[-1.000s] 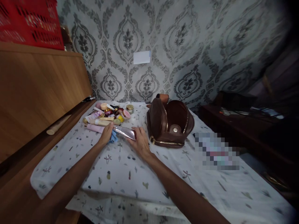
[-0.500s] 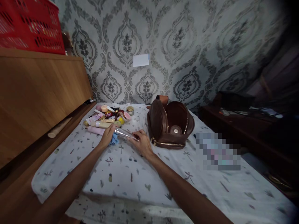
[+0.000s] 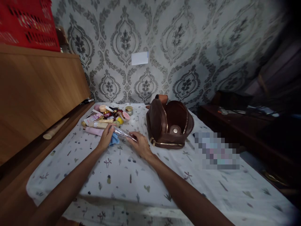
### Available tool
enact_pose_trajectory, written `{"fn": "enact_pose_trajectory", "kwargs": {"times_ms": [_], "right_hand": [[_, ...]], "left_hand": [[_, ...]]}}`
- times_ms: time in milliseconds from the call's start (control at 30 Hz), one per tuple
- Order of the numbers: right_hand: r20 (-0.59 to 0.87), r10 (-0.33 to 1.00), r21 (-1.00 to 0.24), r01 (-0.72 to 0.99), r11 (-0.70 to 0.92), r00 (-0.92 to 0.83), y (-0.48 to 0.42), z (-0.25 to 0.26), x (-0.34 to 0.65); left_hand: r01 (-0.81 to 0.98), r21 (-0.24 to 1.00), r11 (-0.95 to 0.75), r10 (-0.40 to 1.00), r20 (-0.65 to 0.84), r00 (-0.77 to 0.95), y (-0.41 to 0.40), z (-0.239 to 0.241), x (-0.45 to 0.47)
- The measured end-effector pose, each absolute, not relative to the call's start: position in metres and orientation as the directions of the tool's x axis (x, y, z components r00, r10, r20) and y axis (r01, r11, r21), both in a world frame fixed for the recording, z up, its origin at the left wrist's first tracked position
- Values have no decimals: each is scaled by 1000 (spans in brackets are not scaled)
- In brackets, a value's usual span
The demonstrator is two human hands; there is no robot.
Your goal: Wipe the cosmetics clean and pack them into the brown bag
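- Grey wallpaper (image 3: 162, 34) with dark medallion patterns across the background, plus a small white card (image 3: 139, 58) on it.
- Below, a surface (image 3: 162, 175) spread with white cloth, printed with little plants and pineapples, and hanging over the near edge.
- Left of the surface's centre, nearer the far edge than the near one: a shiny silver tube (image 3: 122, 133), slanting down to the right between both hands.
- Left hand (image 3: 107, 138) clamped on the tube's left end, thumb and fingers closed around it.
- Right hand (image 3: 140, 145) clamped on the tube's right end, the shiny middle bare between the two grips.
- Just beside the left hand, a crumpled blue rag (image 3: 114, 140), partly under the tube.
- On the hand's other side, a pink tube (image 3: 92, 130) lying flat; contact with the hand impossible to tell.
- Toward the far left corner, a jumbled heap of cosmetics (image 3: 108, 115), with a gold-lidded jar (image 3: 129, 110) at its right.
- Near the far right corner, a brown bag (image 3: 157, 125), upright, unzipped and gaping.
- Along the right edge, a pixelated patch (image 3: 217, 150), contents hidden.
- Past the left edge, a wooden cabinet (image 3: 37, 94) topped by a red basket (image 3: 28, 25).
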State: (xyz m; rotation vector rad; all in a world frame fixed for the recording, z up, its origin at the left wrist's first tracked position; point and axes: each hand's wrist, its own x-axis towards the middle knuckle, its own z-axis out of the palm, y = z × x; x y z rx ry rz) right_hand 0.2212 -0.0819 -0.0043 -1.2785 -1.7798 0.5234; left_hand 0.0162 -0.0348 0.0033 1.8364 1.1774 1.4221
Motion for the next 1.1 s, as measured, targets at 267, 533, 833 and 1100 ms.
{"fn": "enact_pose_trajectory", "kwargs": {"times_ms": [267,533,833,1100], "right_hand": [[331,931,-761,541,359,-152,-86,4,221],[307,927,-779,502,376,-217,-93,14,219],[-73,965,-972,236,-11,-253,-96,21,212],[-282,874,-940,-67,-334,-395,-97,22,208]], "left_hand": [[304,814,-496,863,502,64,-35,7,16],[330,802,-498,854,519,28,-41,10,18],[318,790,-524,842,537,51,-39,13,17],[278,811,-514,848,529,25,-43,12,13]]}}
